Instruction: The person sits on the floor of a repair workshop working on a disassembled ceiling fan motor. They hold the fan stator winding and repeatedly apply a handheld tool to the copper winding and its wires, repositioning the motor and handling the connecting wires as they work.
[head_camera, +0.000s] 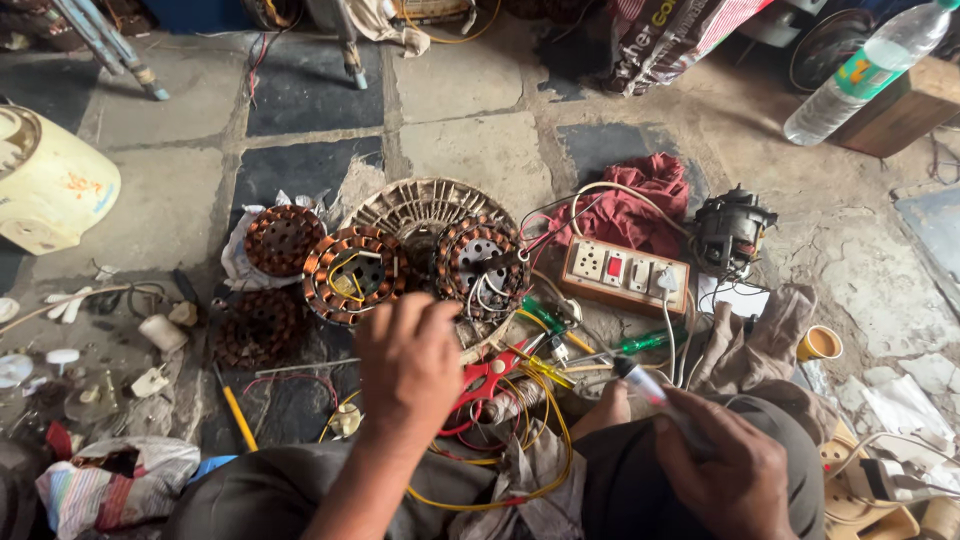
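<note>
My left hand (408, 365) reaches forward over the floor, fingers curled down near the front edge of a round fan motor stator (353, 275) wound with copper coils. A second copper-wound stator (482, 262) lies right of it on a ribbed metal housing (420, 204). Whether the hand grips anything is hidden. My right hand (725, 468) rests on my knee, closed around a tester screwdriver (642, 384) with a clear handle, its tip pointing up-left. Red-handled scissors (490, 383) and yellow wire (545, 430) lie between the hands.
A wooden switchboard with sockets (625, 273) sits right of the stators, beside a red cloth (640, 205) and a small black motor (730, 230). Two more stators (283, 238) lie left. A plastic bottle (865, 70), a cream container (45, 180) and green screwdrivers (645, 342) surround them.
</note>
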